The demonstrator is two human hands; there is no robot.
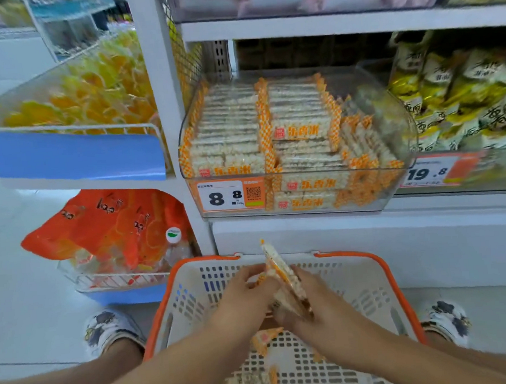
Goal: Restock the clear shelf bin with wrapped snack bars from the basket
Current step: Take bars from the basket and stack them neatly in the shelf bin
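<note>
Holding a small stack of wrapped bars point(284, 283) over the basket point(174, 286), both hands meet at the middle: the right hand point(321, 304) curls round the stack from the right, and the left hand point(247, 295) pinches its near end with fingertips. The stack stands tilted, one end pointing up toward the shelf. A few loose bars point(264, 338) lie on the basket floor below. The bin point(392, 126) sits on the shelf above, already packed with rows of bars in orange-checked wrappers printed with red Chinese characters. Its price tag point(231, 195) reads "8 8" beside a QR code. To the right, a second tag point(431, 171) reads "19.8" under yellow packets point(462, 93) with black characters. Orange bags point(112, 227) fill a wire rack at lower left.
</note>
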